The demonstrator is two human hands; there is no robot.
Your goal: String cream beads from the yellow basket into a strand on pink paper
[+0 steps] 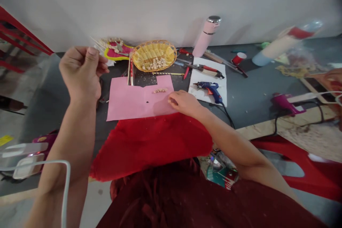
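Note:
My left hand (84,69) is raised above the left side of the table, thumb pressed against its curled fingers in a pinch. What it pinches is too small to make out. My right hand (185,103) rests at the right edge of a pink sheet of paper (125,99), fingers curled together around a small beige piece (169,100) at their tips. On the sheet, just left of that hand, lies a short row of small beige pieces (159,91). Behind the sheet stands a yellow wicker basket (139,55) with many similar pieces inside. A red cloth (157,146) lies in front.
A blue glue gun (211,90) and red-handled pliers (207,69) lie on a white sheet (196,94) to the right. Behind them stands a pink flask (205,37). Farther right are a red thread spool (238,58), a bottle (283,44) and a co-worker's hand (333,78).

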